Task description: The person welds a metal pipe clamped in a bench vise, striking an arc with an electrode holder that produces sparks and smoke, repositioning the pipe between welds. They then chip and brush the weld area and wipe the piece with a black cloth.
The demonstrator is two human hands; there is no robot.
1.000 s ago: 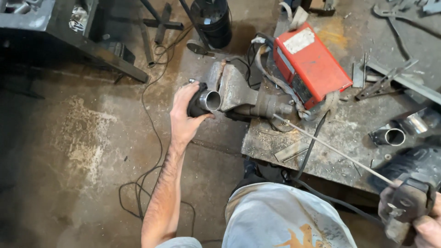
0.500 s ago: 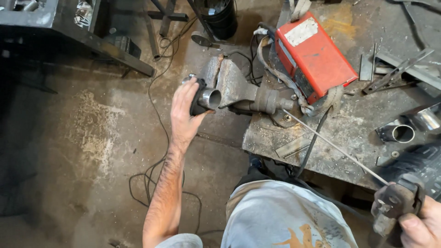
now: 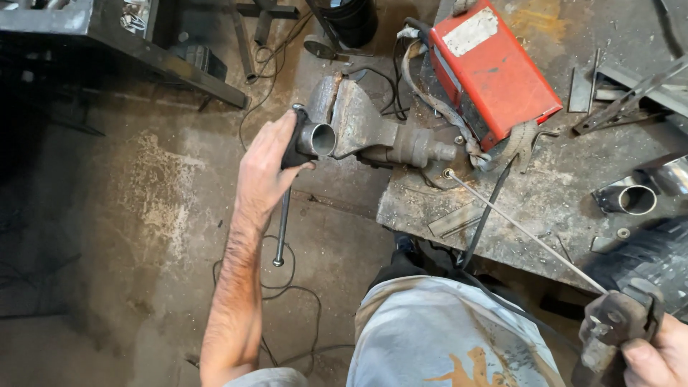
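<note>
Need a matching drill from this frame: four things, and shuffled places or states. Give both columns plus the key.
Things:
1. left hand
2. right hand
3. red welder box
4. short steel tube

Places or states:
A. lies loose on the bench, right side, open end showing
B. stands at the back of the bench, cables at its left side
C. wrapped on the pipe piece at the vise
D. grips the electrode holder with its long rod

Pairs: 1-C, 2-D, 3-B, 4-A

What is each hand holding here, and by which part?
The left hand grips the short grey metal pipe at the bench vise by its open end. The right hand grips the dark electrode holder by its handle, its thin welding rod pointing at the workbench.
</note>
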